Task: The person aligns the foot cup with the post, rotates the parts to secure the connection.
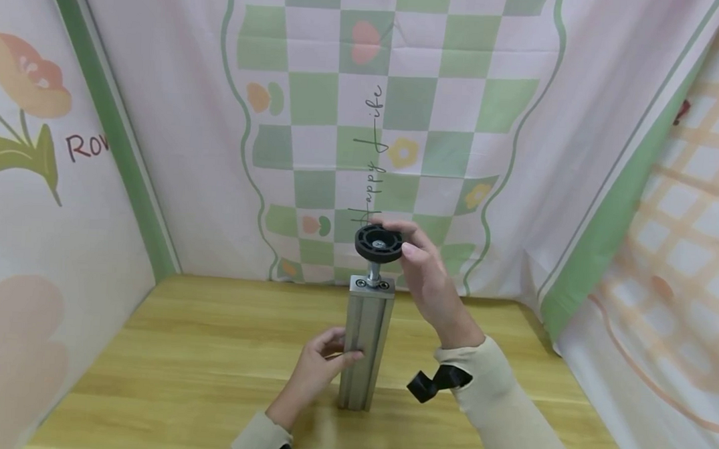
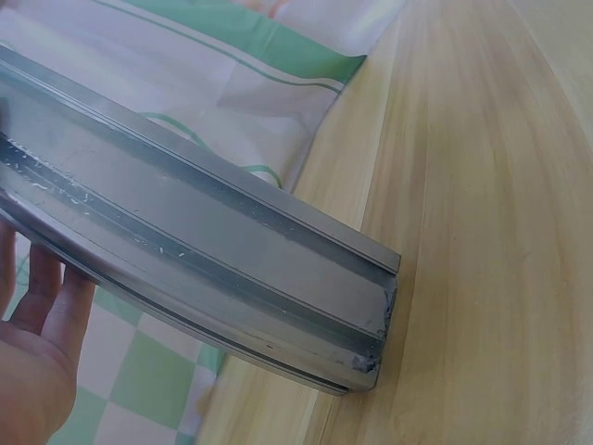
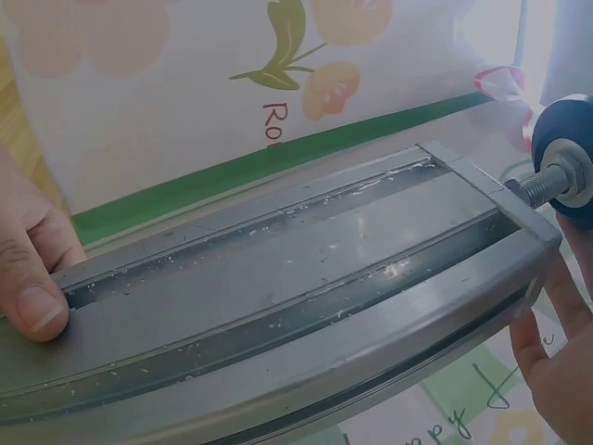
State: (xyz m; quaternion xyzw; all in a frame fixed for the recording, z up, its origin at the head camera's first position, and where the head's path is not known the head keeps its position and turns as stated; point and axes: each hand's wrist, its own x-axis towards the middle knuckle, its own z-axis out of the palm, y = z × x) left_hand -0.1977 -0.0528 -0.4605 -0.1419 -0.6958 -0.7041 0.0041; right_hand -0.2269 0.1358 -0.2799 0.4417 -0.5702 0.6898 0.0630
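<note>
A grey slotted aluminium profile (image 1: 363, 338) stands upright over the wooden table, its lower end near the tabletop. My left hand (image 1: 322, 362) grips it around the middle, thumb across the near face. From its top end plate rises a threaded stud (image 3: 548, 184) that carries a round black levelling foot (image 1: 377, 253), facing upward. With thumb and fingers, my right hand (image 1: 427, 276) pinches the rim of that foot on its right side. Small shavings lie along the profile's grooves in the right wrist view. The profile's bottom end (image 2: 382, 324) shows in the left wrist view.
The wooden tabletop (image 1: 209, 352) spreads beneath both hands. A checked green and white curtain (image 1: 317, 95) hangs behind it, with printed cloth (image 1: 21, 236) on the left and more cloth (image 1: 663, 318) on the right. Black straps circle both wrists.
</note>
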